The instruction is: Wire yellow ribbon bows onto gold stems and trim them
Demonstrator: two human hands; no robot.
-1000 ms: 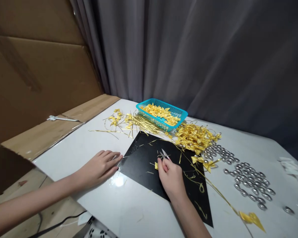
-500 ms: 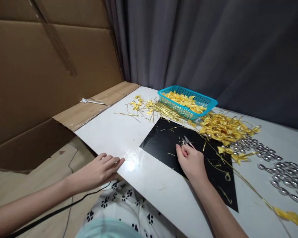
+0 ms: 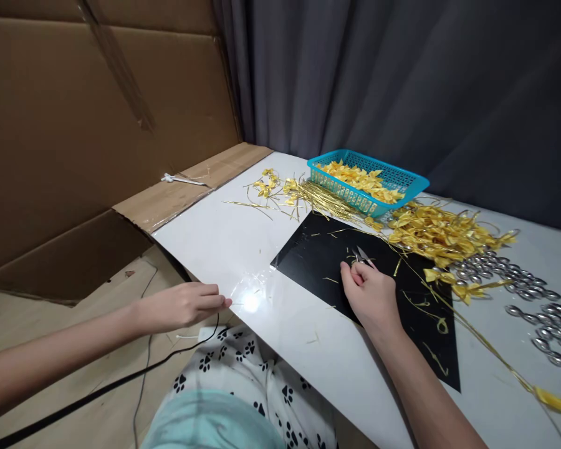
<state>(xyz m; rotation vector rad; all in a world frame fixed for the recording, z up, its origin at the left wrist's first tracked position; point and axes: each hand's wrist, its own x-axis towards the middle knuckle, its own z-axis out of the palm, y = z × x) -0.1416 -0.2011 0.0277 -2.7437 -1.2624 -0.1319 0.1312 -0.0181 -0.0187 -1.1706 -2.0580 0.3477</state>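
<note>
Your view has swung left over the white table (image 3: 206, 240), putting the black mat (image 3: 308, 255) farther right. The blue basket (image 3: 417, 183) stands beyond the mat's far edge; the heap of yellow bows (image 3: 439, 231) lies past its far right side. Your left hand (image 3: 187, 305) has drawn back from the mat's left corner, fingers bunched; you may be pinching something, but I cannot tell. That leaves 1 hand at the mat: your right hand (image 3: 374, 296), fingertips curled narrow. The yellow piece there 1 second ago no longer shows, so it is probably released or hidden. The scissors (image 3: 365, 255) sit over the mat just beyond those fingertips, 2 blades pointing away from you; the handle is mostly hidden, so I cannot tell whether you grip it.
</note>
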